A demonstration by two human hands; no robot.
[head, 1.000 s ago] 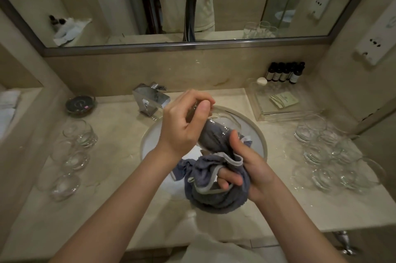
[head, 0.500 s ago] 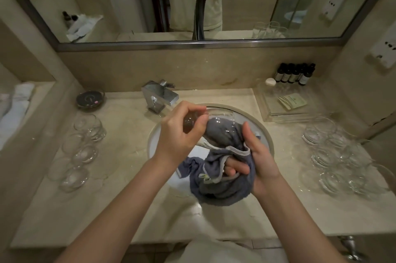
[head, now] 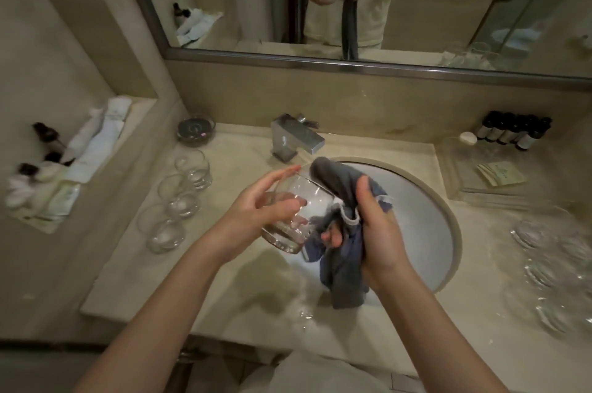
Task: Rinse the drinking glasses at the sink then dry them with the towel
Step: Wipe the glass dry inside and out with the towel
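Nearest me, my two forearms reach in over the front edge of the bench [head: 205,280]. My left hand [head: 256,210] cradles a drinking glass [head: 294,216] tilted on its side above the near-left rim of the sink [head: 448,223] — thumb across the near wall, fingers [head: 278,175] curved over the far side, so they wrap the glass. My right hand [head: 378,232] is clenched on the grey towel [head: 342,267], fingers curled round a bunched fold; one end of the cloth rises beside the mouth of the glass and the rest hangs down over the basin. Whether the cloth reaches inside the glass I cannot tell.

To the left on the bench stand three clear glasses [head: 179,197] in a row running near to far. On the right lies a cluster of glasses [head: 551,267], blurred. Further back — the square metal tap [head: 294,139] behind the sink, a small dark dish [head: 195,130] to its left, and at far right a clear tray [head: 487,168] with a row of dark bottles [head: 512,133]. A ledge at far left carries rolled white cloths [head: 96,139]. The mirror [head: 448,8] spans the back wall.
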